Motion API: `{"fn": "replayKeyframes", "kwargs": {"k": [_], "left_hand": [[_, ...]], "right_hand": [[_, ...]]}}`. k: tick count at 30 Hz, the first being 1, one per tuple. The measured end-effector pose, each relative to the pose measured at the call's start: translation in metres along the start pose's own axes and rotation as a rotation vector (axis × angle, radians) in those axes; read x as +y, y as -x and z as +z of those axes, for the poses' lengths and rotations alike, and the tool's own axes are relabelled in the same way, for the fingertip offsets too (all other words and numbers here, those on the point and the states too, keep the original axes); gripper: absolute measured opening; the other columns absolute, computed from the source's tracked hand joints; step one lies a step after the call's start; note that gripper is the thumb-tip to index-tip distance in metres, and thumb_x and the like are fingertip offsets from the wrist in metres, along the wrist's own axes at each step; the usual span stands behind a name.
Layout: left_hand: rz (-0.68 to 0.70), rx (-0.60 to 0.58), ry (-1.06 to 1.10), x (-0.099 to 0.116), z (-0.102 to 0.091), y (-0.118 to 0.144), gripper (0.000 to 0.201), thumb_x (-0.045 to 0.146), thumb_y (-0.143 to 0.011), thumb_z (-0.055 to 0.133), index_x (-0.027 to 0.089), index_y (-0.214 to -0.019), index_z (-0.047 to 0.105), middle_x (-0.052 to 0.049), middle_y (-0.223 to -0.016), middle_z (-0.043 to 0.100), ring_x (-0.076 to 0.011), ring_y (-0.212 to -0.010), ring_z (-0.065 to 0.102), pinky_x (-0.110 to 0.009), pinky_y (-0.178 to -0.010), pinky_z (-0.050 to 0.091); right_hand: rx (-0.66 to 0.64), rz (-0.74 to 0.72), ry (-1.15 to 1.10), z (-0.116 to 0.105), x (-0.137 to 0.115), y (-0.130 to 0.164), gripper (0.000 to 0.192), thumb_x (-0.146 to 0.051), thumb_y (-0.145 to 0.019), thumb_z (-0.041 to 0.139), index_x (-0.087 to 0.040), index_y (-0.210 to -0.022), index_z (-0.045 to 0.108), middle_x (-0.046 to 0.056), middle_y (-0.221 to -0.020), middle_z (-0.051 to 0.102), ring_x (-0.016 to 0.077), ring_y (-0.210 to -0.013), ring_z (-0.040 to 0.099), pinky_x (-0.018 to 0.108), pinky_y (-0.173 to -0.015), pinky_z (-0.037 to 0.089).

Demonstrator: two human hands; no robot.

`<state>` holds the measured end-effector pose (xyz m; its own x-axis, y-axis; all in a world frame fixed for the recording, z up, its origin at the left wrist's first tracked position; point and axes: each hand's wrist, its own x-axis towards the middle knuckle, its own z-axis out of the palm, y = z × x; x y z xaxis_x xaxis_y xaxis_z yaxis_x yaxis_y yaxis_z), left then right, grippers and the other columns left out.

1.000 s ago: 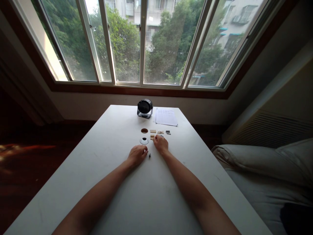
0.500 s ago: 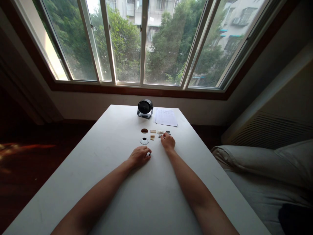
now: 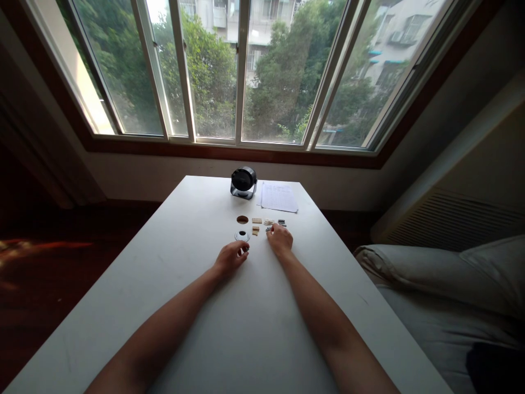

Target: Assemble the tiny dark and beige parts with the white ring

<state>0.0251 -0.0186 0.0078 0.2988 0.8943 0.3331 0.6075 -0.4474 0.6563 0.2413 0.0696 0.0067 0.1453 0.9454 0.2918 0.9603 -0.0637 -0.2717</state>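
Observation:
My left hand is closed in a pinch on a small dark piece, too small to name, just in front of a silvery ring-shaped cover. To its right, my right hand has its fingertips pinched together by the small grey pieces; whether anything sits between them is hidden. Short rows of tan pieces lie left of this hand, with a smaller tan cluster below. Beyond its knuckles are pale pieces and dark pieces.
A round hole opens in the white table behind the ring. Farther back stand a black round device on a bracket and a printed sheet of paper. A grey couch is on the right, below the window.
My left hand has moved forward and slightly left, toward the ring-shaped cover, with the dark piece in its fingers. My right hand has shifted slightly left beside the grey pieces.

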Motion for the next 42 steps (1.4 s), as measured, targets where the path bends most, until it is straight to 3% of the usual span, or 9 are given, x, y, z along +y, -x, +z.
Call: {"fn": "replayKeyframes", "kwargs": {"k": [3, 13, 17, 23, 30, 37, 42], "left_hand": [[-0.054, 0.050, 0.087, -0.003, -0.002, -0.002, 0.020, 0.022, -0.081, 0.055, 0.023, -0.099, 0.065, -0.001, -0.091, 0.068, -0.0128, -0.073, 0.059, -0.026, -0.071, 0.047], [-0.213, 0.185, 0.562, -0.019, 0.000, -0.010, 0.023, 0.032, -0.087, 0.050, 0.018, -0.105, 0.055, -0.006, -0.093, 0.070, -0.0123, -0.069, 0.064, -0.028, -0.070, 0.053], [-0.217, 0.229, 0.552, -0.022, 0.001, -0.010, 0.023, 0.035, -0.087, 0.052, 0.019, -0.104, 0.052, -0.003, -0.089, 0.068, -0.0114, -0.067, 0.064, -0.027, -0.068, 0.051], [-0.208, 0.241, 0.470, -0.018, -0.001, -0.009, 0.024, 0.040, -0.087, 0.053, 0.019, -0.098, 0.056, -0.003, -0.087, 0.067, -0.0115, -0.068, 0.063, -0.025, -0.067, 0.050], [-0.210, 0.248, 0.457, -0.016, -0.003, -0.010, 0.027, 0.042, -0.089, 0.049, 0.019, -0.100, 0.059, -0.003, -0.084, 0.067, -0.0122, -0.069, 0.061, -0.026, -0.067, 0.050], [-0.207, 0.233, 0.412, -0.019, -0.002, -0.010, 0.023, 0.029, -0.087, 0.047, 0.019, -0.100, 0.062, -0.002, -0.085, 0.067, -0.0120, -0.069, 0.062, -0.026, -0.069, 0.050], [-0.206, 0.218, 0.383, -0.018, -0.001, -0.008, 0.024, 0.032, -0.085, 0.053, 0.019, -0.102, 0.063, -0.004, -0.090, 0.069, -0.0133, -0.073, 0.063, -0.028, -0.072, 0.050]], "right_hand": [[0.032, -0.084, -0.079, -0.003, -0.004, 0.003, 0.015, -0.025, -0.089, 0.049, -0.018, -0.093, 0.062, 0.007, -0.093, 0.065, 0.0182, -0.088, 0.057, 0.026, -0.078, 0.038], [-0.033, -0.654, -0.494, -0.010, -0.042, 0.033, 0.013, -0.020, -0.088, 0.050, -0.020, -0.091, 0.064, 0.004, -0.083, 0.062, 0.0158, -0.077, 0.055, 0.026, -0.074, 0.042], [-0.024, -0.752, -0.591, -0.012, -0.051, 0.042, 0.014, -0.021, -0.087, 0.056, -0.021, -0.099, 0.064, 0.003, -0.082, 0.063, 0.0154, -0.076, 0.056, 0.027, -0.073, 0.042], [-0.060, -0.814, -0.601, -0.014, -0.053, 0.043, 0.020, -0.019, -0.089, 0.056, -0.023, -0.107, 0.064, 0.004, -0.086, 0.065, 0.0156, -0.078, 0.058, 0.028, -0.076, 0.044], [-0.063, -0.782, -0.618, -0.010, -0.053, 0.042, 0.016, -0.020, -0.088, 0.057, -0.022, -0.104, 0.063, 0.003, -0.084, 0.065, 0.0151, -0.077, 0.058, 0.027, -0.074, 0.044], [-0.069, -0.746, -0.576, -0.009, -0.052, 0.042, 0.009, -0.030, -0.089, 0.060, -0.021, -0.090, 0.061, 0.002, -0.079, 0.063, 0.0145, -0.073, 0.056, 0.025, -0.070, 0.042], [-0.058, -0.734, -0.564, -0.006, -0.052, 0.042, 0.013, -0.028, -0.091, 0.055, -0.020, -0.082, 0.060, 0.002, -0.078, 0.063, 0.0142, -0.072, 0.055, 0.024, -0.069, 0.041]]}}
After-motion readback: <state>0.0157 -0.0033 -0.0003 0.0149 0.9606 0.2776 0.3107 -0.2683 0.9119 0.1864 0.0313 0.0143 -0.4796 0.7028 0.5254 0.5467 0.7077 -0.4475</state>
